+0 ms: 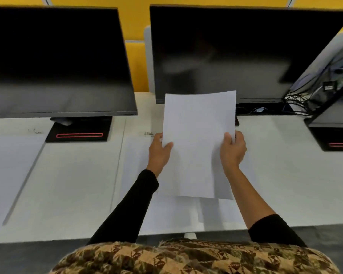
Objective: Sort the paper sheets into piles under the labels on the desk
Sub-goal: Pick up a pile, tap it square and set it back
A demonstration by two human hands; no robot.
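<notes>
I hold a small stack of white paper sheets [196,143] upright above the desk, in front of the right monitor. My left hand [159,153] grips its left edge and my right hand [233,150] grips its right edge. A second sheet peeks out behind the front one at the lower right. More white sheets [174,212] lie flat on the desk beneath. A handwritten label [149,133] sits on the desk just left of my left hand, and another faint label [35,131] lies far left with a sheet [10,167] below it.
Two dark monitors [57,62] [226,52] stand at the back on black bases [78,132]. A computer case with tangled cables [325,86] leans at the right. The white desk [77,184] ends at a front edge near my patterned clothing.
</notes>
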